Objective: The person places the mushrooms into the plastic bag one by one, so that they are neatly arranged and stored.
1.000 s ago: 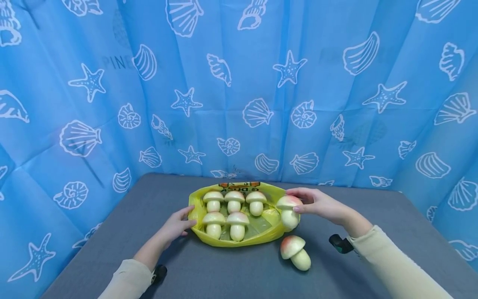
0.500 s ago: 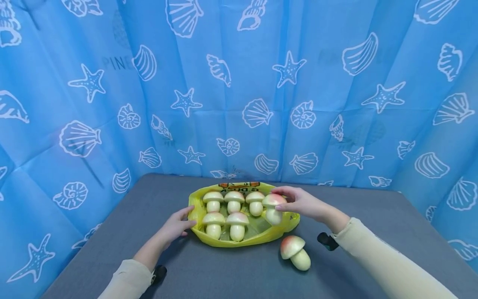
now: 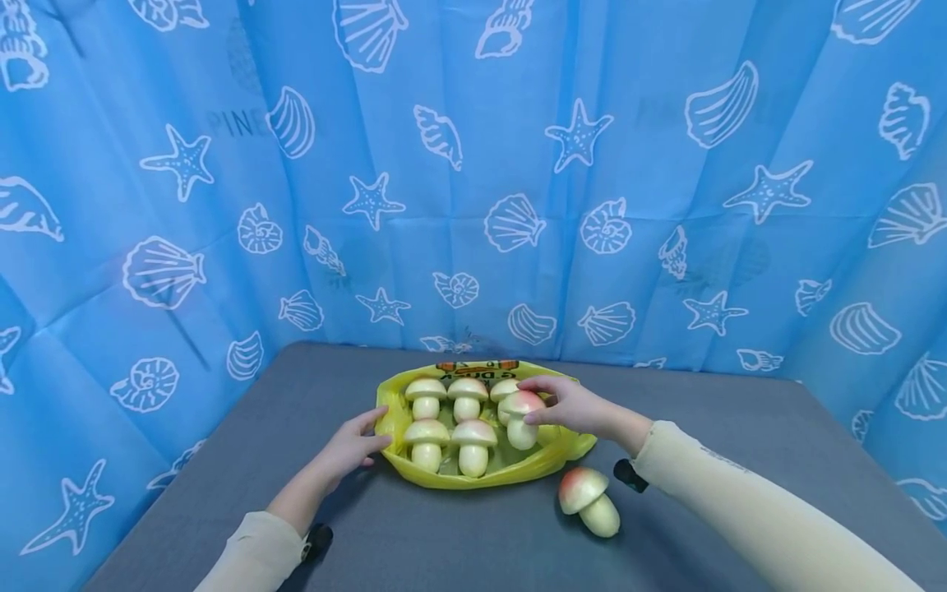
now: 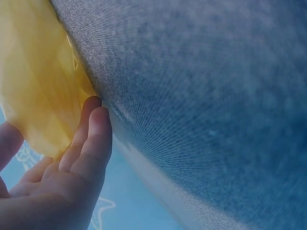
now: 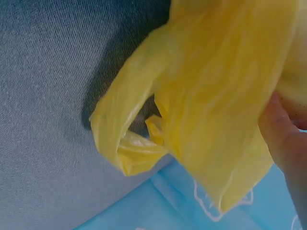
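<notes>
A yellow plastic bag [image 3: 518, 475] lies spread wide at the top on the grey table. Several glossy pale mushrooms stand inside in two rows, among them a front one [image 3: 473, 456]. My right hand [image 3: 570, 409] pinches the red-tinged cap of another mushroom [image 3: 522, 434] inside the bag's right part, overlapping a back-row mushroom [image 3: 503, 386]. In the right wrist view, the bag's side [image 5: 216, 96] hides most of that mushroom. My left hand [image 3: 353, 444] rests against the bag's left side, fingers extended; the left wrist view shows its fingers [image 4: 98, 129] along the yellow plastic [image 4: 38, 72].
One mushroom with a red-tinged cap [image 3: 582, 491] lies on its side on the grey table [image 3: 444, 543], in front of the bag's right end. A blue curtain [image 3: 473, 205] with white shells and starfish hangs behind the table. A loose bag handle [image 5: 129, 110] hangs in the right wrist view.
My right hand has moved left with its mushroom, from over the bag's right rim to beside the back row. The left hand has stayed at the bag's left side.
</notes>
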Available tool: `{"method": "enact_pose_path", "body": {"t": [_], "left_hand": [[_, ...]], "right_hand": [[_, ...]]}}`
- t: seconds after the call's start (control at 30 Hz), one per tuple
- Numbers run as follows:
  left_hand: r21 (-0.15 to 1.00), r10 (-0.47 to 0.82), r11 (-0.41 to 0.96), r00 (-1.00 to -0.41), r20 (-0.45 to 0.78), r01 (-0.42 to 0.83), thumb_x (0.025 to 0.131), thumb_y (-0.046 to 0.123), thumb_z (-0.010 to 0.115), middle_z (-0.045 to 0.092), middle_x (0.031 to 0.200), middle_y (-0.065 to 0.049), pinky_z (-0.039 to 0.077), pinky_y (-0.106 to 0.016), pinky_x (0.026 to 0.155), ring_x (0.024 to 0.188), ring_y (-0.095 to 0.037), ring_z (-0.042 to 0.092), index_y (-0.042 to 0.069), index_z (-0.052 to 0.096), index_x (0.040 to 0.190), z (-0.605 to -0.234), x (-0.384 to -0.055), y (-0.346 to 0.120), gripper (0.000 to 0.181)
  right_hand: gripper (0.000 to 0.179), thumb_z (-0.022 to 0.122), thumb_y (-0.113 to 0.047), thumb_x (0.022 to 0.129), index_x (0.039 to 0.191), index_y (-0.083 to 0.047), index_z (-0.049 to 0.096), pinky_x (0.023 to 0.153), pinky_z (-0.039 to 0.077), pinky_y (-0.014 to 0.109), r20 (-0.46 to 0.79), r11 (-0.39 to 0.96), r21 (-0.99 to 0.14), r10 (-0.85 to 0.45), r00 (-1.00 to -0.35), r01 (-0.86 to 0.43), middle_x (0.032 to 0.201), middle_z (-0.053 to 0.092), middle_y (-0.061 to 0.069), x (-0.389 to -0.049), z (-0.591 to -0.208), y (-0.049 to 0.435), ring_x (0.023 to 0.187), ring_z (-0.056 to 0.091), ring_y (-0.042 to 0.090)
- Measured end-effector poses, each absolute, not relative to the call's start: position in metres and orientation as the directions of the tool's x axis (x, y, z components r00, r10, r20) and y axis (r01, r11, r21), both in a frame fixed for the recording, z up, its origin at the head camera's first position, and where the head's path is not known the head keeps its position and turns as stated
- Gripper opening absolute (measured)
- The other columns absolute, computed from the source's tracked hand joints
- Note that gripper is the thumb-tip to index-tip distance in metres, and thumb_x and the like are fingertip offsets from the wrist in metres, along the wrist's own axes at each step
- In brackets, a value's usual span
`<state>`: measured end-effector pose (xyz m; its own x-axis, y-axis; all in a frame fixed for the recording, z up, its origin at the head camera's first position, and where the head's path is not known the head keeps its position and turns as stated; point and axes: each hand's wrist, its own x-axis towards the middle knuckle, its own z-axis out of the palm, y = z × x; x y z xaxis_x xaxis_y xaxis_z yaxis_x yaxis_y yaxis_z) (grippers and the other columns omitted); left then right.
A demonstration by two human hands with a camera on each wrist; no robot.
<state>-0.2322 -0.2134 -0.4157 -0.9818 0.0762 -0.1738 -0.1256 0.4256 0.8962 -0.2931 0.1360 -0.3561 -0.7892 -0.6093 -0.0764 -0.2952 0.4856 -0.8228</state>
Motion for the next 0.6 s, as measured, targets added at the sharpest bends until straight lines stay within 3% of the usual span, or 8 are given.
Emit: {"method": "enact_pose_path", "body": {"t": [0.6], "left_hand": [[0.897,0.077,0.42,-0.979,-0.191,-0.142,0.099,0.013,0.053,0.026,0.154,-0.027,0.049,-0.048,0.089,0.137,-0.043,0.031,0.002,0.03,0.152,-0.416,-0.234,-0.213,0.058]], "right_hand": [[0.053,0.071,-0.013,0.089,0.135,0.006,0.051,0.1,0.041,0.048,-0.148,0.554,-0.769,-0.64,-0.754,-0.319,0.136,0.052,0.021,-0.293,-0.369,0.131,0.125,0.046,0.034]]}}
